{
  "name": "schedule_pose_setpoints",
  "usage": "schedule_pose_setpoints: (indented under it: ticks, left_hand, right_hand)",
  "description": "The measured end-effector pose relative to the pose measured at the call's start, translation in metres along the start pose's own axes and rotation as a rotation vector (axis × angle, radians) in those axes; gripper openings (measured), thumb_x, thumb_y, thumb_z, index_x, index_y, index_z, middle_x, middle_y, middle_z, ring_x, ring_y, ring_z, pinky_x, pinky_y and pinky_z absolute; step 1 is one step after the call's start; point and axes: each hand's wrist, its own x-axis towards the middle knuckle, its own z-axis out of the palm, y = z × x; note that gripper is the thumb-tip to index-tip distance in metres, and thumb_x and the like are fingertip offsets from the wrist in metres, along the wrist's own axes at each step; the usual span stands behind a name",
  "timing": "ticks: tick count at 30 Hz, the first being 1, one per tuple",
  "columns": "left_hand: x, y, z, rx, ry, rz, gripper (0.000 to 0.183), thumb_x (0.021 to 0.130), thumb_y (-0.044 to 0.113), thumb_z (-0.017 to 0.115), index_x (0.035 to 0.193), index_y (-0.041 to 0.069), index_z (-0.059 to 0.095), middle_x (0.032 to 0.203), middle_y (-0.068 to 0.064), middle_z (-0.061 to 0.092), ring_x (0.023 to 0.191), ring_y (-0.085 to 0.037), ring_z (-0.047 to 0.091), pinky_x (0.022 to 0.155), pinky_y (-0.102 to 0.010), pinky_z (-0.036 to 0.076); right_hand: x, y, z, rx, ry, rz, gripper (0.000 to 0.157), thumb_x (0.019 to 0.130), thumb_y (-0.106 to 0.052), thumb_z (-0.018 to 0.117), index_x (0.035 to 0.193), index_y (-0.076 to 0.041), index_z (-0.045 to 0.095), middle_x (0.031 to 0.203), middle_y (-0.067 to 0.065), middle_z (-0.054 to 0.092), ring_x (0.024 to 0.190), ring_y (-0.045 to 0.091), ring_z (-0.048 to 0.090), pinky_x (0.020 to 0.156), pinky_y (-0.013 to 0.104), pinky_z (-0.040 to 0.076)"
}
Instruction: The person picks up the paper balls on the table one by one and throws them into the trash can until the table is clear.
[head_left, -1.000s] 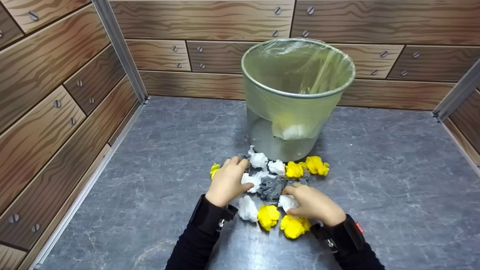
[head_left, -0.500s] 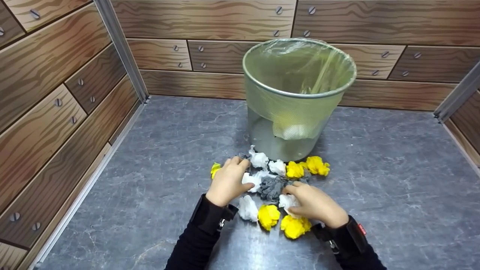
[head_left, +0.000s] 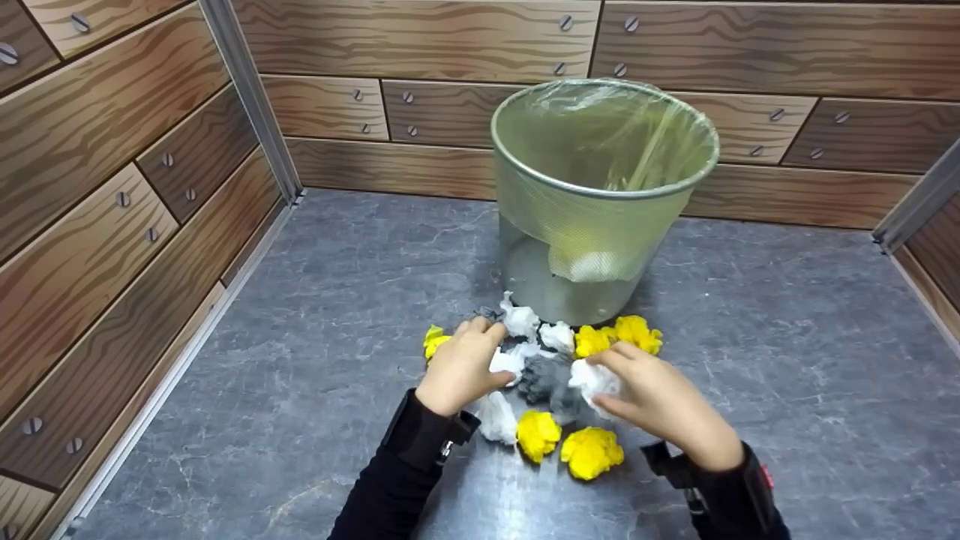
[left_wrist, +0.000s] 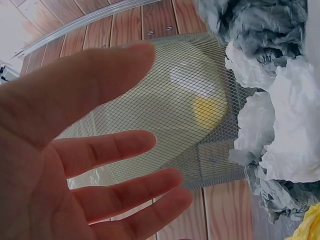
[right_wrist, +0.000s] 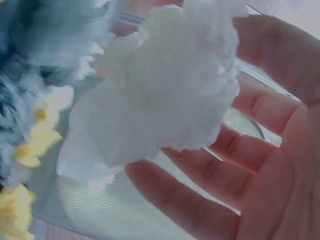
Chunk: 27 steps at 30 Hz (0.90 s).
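My right hand (head_left: 664,397) holds a crumpled white paper ball (head_left: 594,382) between thumb and fingers. In the right wrist view the same white paper ball (right_wrist: 165,85) sits against the fingers, lifted off the surface. At the left of the pile, my left hand (head_left: 461,369) hovers with fingers loosely bent and nothing in its grasp. The left wrist view shows its fingers (left_wrist: 115,150) spread apart from the paper. Around the hands lie grey crumpled paper (head_left: 541,375), white balls (head_left: 496,418) and yellow balls (head_left: 537,435), (head_left: 592,453).
Behind the pile stands a mesh wastebasket (head_left: 574,300) with a translucent yellowish liner (head_left: 525,206); something yellow and white shows low inside it. More yellow balls (head_left: 636,333) lie at its base. Wood-patterned walls (head_left: 420,172) enclose the grey marbled surface (head_left: 360,300).
My right hand has picked up the white paper ball and moved slightly up and right with it, baring the yellow ball beneath and blurred grey paper. The left hand has barely moved.
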Motion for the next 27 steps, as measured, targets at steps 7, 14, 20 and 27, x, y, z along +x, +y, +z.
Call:
schedule_pose_setpoints:
  ticks: [7,14,20,27]
  left_hand:
    - [0.001,0.003,-0.002,-0.003,-0.06,0.012,0.043,0.067,0.033,0.074,0.097,0.008,0.056,0.081,-0.002,0.047,0.072,-0.018,0.046,0.06,-0.027,0.043]
    - [0.001,0.005,-0.003,-0.026,-0.084,0.006,0.04,0.067,0.032,0.075,0.094,0.01,0.056,0.077,0.001,0.044,0.068,-0.016,0.044,0.056,-0.025,0.041]
    - [0.002,0.006,-0.003,-0.053,-0.087,0.021,0.04,0.068,0.032,0.074,0.095,0.01,0.056,0.079,0.001,0.046,0.07,-0.015,0.045,0.059,-0.024,0.042]
    - [0.0,0.005,-0.005,-0.025,-0.075,0.034,0.041,0.066,0.032,0.075,0.095,0.01,0.055,0.08,0.0,0.047,0.072,-0.015,0.047,0.059,-0.024,0.043]
  right_hand:
    - [-0.003,-0.003,-0.024,-0.006,0.206,-0.049,0.042,0.065,-0.013,0.076,0.102,-0.004,0.06,0.093,0.002,0.056,0.066,0.004,0.049,0.058,0.019,0.047]
    - [0.009,-0.006,-0.059,0.017,0.376,-0.137,0.041,0.062,-0.003,0.075,0.1,0.003,0.059,0.094,0.011,0.059,0.071,0.014,0.056,0.061,0.017,0.047]
    - [0.032,-0.001,-0.099,0.067,0.706,-0.249,0.037,0.062,-0.007,0.071,0.093,0.008,0.058,0.089,0.018,0.058,0.077,0.019,0.052,0.07,0.009,0.041]
    - [0.073,-0.003,-0.129,0.058,0.989,-0.107,0.037,0.063,-0.003,0.075,0.095,0.006,0.059,0.093,0.017,0.058,0.084,0.02,0.052,0.072,0.011,0.043]
